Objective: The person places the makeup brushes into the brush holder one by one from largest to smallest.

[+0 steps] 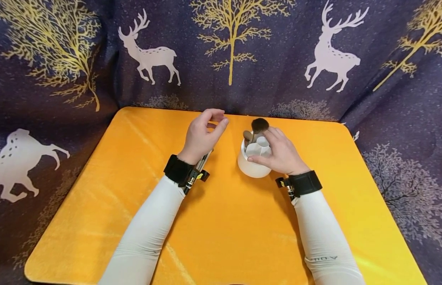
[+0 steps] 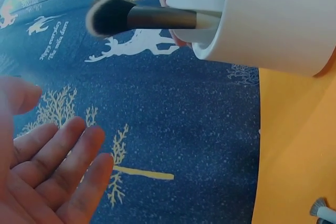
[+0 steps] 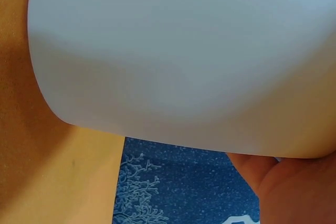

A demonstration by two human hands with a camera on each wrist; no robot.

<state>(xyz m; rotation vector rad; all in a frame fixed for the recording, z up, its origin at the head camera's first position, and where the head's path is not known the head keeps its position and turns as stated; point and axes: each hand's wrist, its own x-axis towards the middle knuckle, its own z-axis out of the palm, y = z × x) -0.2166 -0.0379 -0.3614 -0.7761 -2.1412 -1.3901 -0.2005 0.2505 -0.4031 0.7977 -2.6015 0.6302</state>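
Note:
A white round makeup brush holder [image 1: 254, 170] with inner compartments stands right of the table's middle. My right hand [image 1: 283, 152] grips its right side, thumb at the near rim and fingers at the far side. A large dark fluffy makeup brush [image 1: 260, 125] and a smaller brown-tipped brush [image 1: 247, 135] stick up out of it. Left of the holder and apart from it, my left hand [image 1: 203, 132] hovers with relaxed, slightly bent fingers, nothing in them. The left wrist view shows that palm [image 2: 47, 187] bare. In the right wrist view the holder's wall [image 3: 157, 66] fills most of the picture.
Slim brushes [image 1: 205, 158] lie on the orange-covered table [image 1: 235, 229], partly hidden under my left wrist. One grey-bristled brush [image 2: 319, 208] shows at the left wrist view's corner. A dark curtain [image 1: 214, 95] with deer and trees hangs behind the table and along its sides.

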